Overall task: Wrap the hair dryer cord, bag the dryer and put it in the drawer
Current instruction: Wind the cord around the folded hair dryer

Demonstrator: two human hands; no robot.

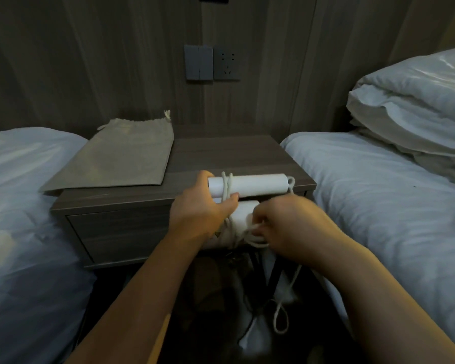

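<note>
A white hair dryer (pixel 258 185) is held in front of the nightstand, folded so that two white tubes lie one above the other. My left hand (pixel 200 206) grips its left end, thumb over the wound turns. A white cord (pixel 227 187) loops around the upper tube and runs down to my right hand (pixel 286 227), which pinches it against the lower tube. The rest of the cord hangs in a loop near the floor. A flat beige drawstring bag (pixel 121 156) lies on the nightstand's left side. The drawer (pixel 116 232) front below is closed.
The wooden nightstand (pixel 237 153) stands between two beds with white bedding (pixel 378 195), one on each side. Folded white pillows (pixel 418 106) are stacked at the right. A wall switch and socket (pixel 226 63) sit above the nightstand. Dark items lie on the floor below.
</note>
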